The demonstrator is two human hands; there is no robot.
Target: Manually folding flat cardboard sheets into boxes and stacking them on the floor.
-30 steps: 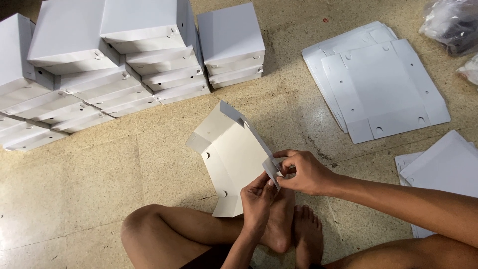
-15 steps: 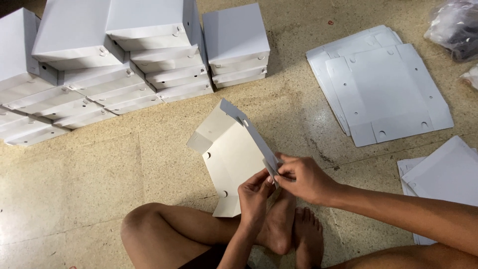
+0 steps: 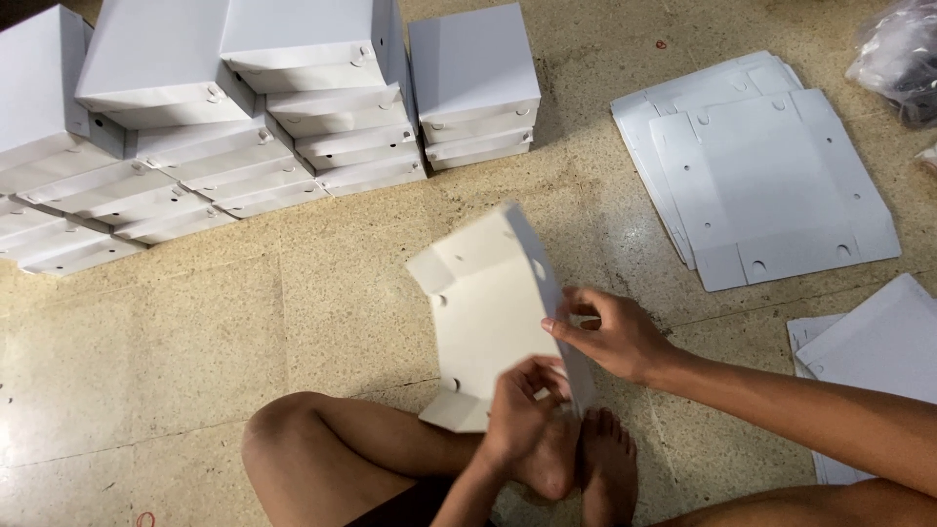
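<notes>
A flat white cardboard box blank (image 3: 488, 303) with punched holes is held upright over my crossed legs, its right side flap bent up. My right hand (image 3: 613, 334) pinches that folded right edge about halfway along. My left hand (image 3: 519, 418) grips the blank's lower right corner, just above my feet. Both hands touch the same sheet, a hand's width apart.
Stacks of folded white boxes (image 3: 244, 107) fill the upper left, with another short stack (image 3: 473, 88) beside them. A pile of flat blanks (image 3: 761, 166) lies at upper right, more sheets (image 3: 878, 351) at the right edge. A plastic bag (image 3: 903, 54) sits in the top right corner.
My right hand has slid up along the folded right flap and my left hand has shifted down to the lower corner. The blank now stands more upright and has turned slightly.
</notes>
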